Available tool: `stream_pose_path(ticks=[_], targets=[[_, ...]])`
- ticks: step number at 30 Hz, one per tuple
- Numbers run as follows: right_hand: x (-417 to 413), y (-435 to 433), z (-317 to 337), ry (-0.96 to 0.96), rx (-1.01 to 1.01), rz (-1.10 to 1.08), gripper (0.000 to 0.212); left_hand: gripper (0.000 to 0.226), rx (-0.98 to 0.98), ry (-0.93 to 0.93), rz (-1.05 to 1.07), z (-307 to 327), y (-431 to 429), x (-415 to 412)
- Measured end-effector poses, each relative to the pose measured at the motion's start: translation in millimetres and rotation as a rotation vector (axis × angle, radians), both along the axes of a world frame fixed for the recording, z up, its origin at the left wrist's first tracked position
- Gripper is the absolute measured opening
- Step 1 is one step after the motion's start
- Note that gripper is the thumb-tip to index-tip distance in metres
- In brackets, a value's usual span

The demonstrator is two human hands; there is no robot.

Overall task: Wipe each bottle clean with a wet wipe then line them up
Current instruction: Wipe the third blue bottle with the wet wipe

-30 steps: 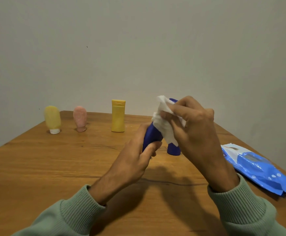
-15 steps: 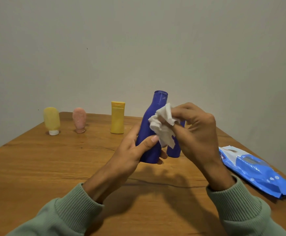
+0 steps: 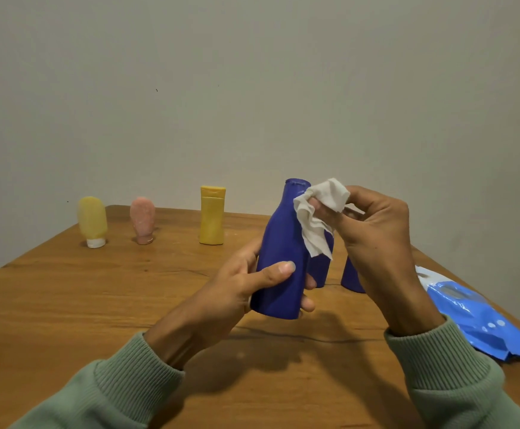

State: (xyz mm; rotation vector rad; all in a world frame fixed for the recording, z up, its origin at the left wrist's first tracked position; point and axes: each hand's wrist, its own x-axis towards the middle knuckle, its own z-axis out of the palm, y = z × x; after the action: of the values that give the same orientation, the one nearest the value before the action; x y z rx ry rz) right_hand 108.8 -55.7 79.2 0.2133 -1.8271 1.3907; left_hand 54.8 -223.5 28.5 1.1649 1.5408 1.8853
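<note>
My left hand (image 3: pixel 243 286) grips the lower body of a dark blue bottle (image 3: pixel 283 252), held upright a little above the wooden table (image 3: pixel 97 305). My right hand (image 3: pixel 373 230) pinches a crumpled white wet wipe (image 3: pixel 317 218) against the bottle's neck and shoulder. Two more blue bottles stand behind it, one (image 3: pixel 320 267) partly hidden by the held bottle, the other (image 3: pixel 350 277) behind my right wrist. At the back left stand a yellow tube (image 3: pixel 92 221), a pink tube (image 3: pixel 142 219) and a yellow bottle (image 3: pixel 211 215) in a row.
A blue pack of wet wipes (image 3: pixel 475 317) lies at the table's right edge. A plain grey wall rises just behind the table's far edge. Green sleeves cover both forearms.
The blue bottle has gone from tilted and low to upright and raised. My right hand has carried the wipe from the bottle's middle up to its neck.
</note>
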Motion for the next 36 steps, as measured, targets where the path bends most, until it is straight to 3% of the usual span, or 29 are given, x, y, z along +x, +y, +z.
stream_pose_path(ticks=[11, 18, 24, 36], targets=[[1, -5, 0, 0.084, 0.038, -0.057, 0.016, 0.052, -0.093, 0.111, 0.079, 1, 0, 1], [0, -8, -4, 0.228, 0.225, -0.243, 0.020, 0.053, -0.151, 0.172, 0.173, -3, 1, 1], [0, -14, -8, 0.280, 0.457, -0.323, 0.016, 0.038, -0.217, 0.307, 0.287, -4, 2, 4], [-1, -17, -14, 0.338, 0.550, -0.495, 0.018, 0.037, -0.329, 0.581, 0.505, -10, 7, 9]])
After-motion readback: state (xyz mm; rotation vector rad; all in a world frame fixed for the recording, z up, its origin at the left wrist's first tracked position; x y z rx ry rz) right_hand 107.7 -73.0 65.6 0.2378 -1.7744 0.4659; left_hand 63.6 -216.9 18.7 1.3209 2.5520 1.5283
